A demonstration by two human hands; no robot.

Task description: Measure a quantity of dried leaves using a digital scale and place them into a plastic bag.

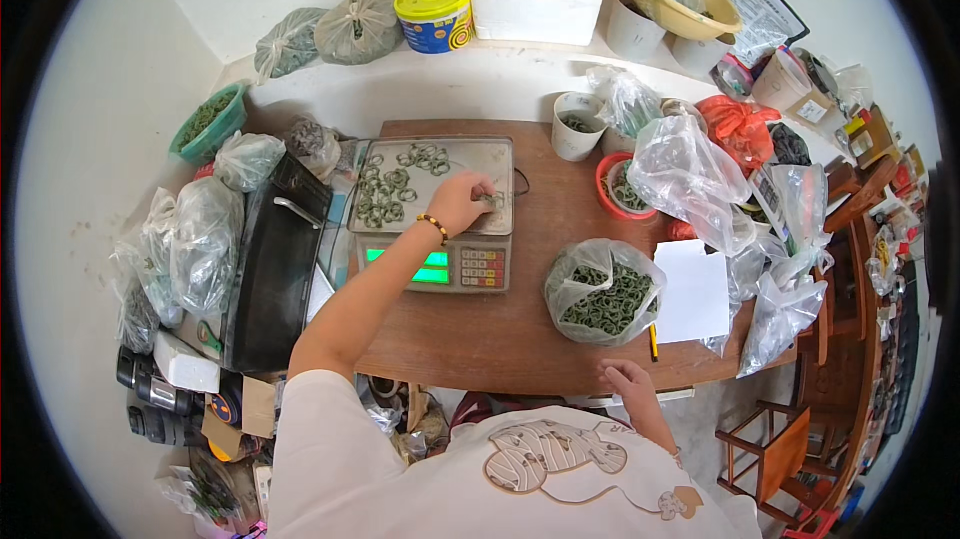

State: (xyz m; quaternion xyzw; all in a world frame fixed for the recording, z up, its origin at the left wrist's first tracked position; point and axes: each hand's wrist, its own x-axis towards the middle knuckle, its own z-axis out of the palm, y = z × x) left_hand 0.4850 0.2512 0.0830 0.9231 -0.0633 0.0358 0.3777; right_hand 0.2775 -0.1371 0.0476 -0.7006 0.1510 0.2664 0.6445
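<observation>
My left hand (pixel 459 203), a beaded bracelet at its wrist, reaches over the steel pan (pixel 457 164) of a digital price-computing scale (pixel 486 285). Thumb and fingertips pinch a small green ring-shaped coil (pixel 480 194) near the pan's right side. More green coils (pixel 384 194) lie in loose groups on the pan's left half and along its back. The scale's display (pixel 430 275) glows green, partly covered by my forearm. Low at the table's front edge is my right hand (pixel 628 383), fingers loosely bent, nothing visible in it. Beyond it stands an opened clear plastic bag (pixel 606 251) full of green coils (pixel 611 299).
White paper (pixel 691 291) and a yellow-black pencil (pixel 653 342) lie right of the bag. Behind are a red bowl (pixel 602 177), a white tub (pixel 577 145) and plastic bags (pixel 686 171). A black case (pixel 274 276) borders the wooden table (pixel 450 344) on the left.
</observation>
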